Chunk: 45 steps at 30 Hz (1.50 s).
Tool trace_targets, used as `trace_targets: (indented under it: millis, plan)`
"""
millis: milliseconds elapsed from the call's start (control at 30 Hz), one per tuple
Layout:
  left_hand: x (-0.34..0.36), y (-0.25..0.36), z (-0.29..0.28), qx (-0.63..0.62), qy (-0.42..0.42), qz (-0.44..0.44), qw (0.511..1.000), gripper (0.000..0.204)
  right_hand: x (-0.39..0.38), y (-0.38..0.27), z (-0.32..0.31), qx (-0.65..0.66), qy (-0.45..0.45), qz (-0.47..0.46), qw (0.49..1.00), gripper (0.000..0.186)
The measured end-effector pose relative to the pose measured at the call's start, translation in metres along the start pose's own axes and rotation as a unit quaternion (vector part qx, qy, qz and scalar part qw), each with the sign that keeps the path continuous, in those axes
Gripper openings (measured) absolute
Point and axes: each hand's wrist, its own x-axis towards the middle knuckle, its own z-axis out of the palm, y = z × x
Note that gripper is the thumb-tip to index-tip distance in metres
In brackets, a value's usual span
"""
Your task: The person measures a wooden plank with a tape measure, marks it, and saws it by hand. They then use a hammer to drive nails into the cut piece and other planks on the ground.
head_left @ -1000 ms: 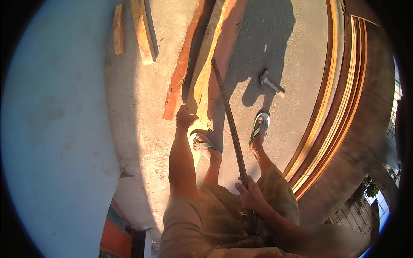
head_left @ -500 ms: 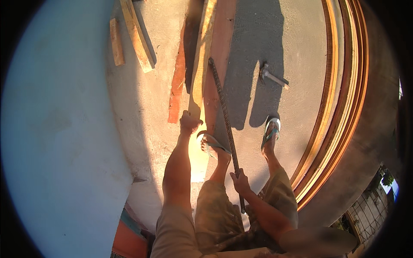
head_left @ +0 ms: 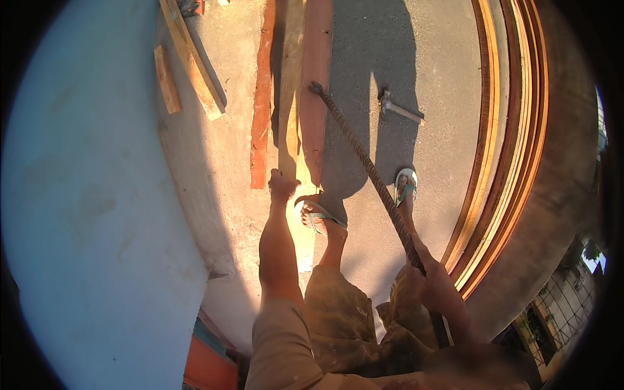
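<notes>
My left hand (head_left: 283,186) grips the near end of a long pale wooden beam (head_left: 291,84), fingers wrapped round its edge. A reddish board (head_left: 316,104) lies along the beam's right side. In my right hand (head_left: 434,286) is a long dark ribbed steel bar (head_left: 367,162), slanting away to the upper left. Its far tip is over the reddish board, close to the beam; whether it touches cannot be seen. A claw hammer (head_left: 401,112) with a pale handle lies on the concrete to the right of the bar.
A narrow red-brown strip (head_left: 260,117) lies left of the beam. Two pale wood pieces, one long (head_left: 193,62) and one short (head_left: 167,79), rest farther left beside a white wall (head_left: 97,195). Long stacked planks (head_left: 513,130) run down the right. My sandalled feet stand between.
My right hand has moved right and farther up the picture, swinging the bar's near part to the right. My left hand keeps its grip on the beam. The view has shifted slightly.
</notes>
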Motion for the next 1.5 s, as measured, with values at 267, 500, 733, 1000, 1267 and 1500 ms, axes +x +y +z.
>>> trace_targets:
  millis: [267,500,733,1000,1267,1500]
  plan:
    - [0.011,-0.015,0.003,0.008,-0.007,0.042,0.999,0.074,0.015,-0.055,-0.065,0.064,-0.086,0.021,0.994,0.073]
    - [0.025,-0.025,0.003,0.005,-0.010,0.070,0.997,0.077,0.027,-0.082,-0.088,0.289,-0.140,0.061,0.945,0.077]
    - [0.038,-0.027,0.011,-0.015,-0.045,0.021,0.999,0.077,0.043,-0.106,-0.152,0.106,-0.181,0.112,0.971,0.080]
    - [0.042,-0.029,0.016,-0.016,-0.022,0.007,1.000,0.076,0.076,-0.179,-0.166,-0.116,-0.087,0.188,0.971,0.059]
    - [0.022,-0.013,0.002,-0.024,-0.030,0.012,0.999,0.073,0.038,-0.109,-0.096,-0.127,-0.098,0.053,0.986,0.065]
    - [0.028,-0.018,0.007,-0.034,-0.022,-0.008,0.999,0.070,0.042,-0.029,-0.036,-0.012,-0.010,-0.085,0.996,0.066]
